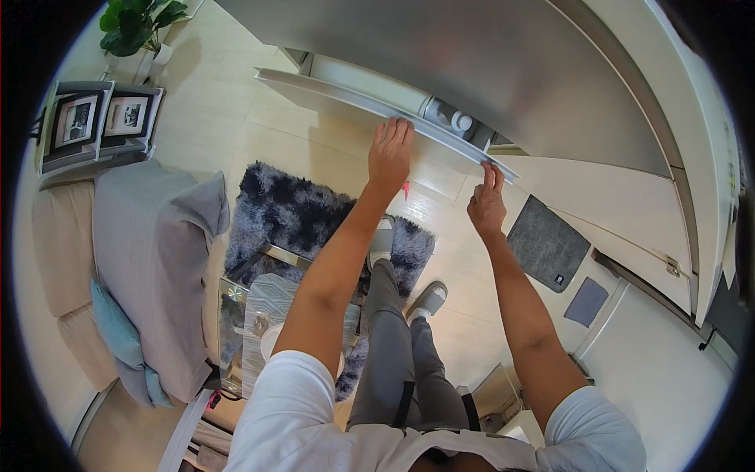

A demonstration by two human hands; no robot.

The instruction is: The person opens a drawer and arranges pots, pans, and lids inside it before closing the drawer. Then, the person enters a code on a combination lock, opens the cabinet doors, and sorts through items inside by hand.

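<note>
A pale drawer (329, 96) is pulled partly out from under a grey countertop (472, 67). My left hand (392, 153) is closed over the top edge of its front panel, near the middle, with the fingertips hooked over it. Further along, at the right end of the same edge, my right hand (487, 206) grips with curled fingers. Inside the drawer, just behind the panel, are a white-and-grey round container (450, 116) and some darker things I cannot make out. The countertop hides the back of the drawer.
A shaggy dark rug (287, 200) and a glass-topped table (236, 334) are left of my legs. A grey mat (549, 242) lies at right beside a white cabinet door (621, 204). A covered sofa (149, 259) stands far left, near a plant (134, 27).
</note>
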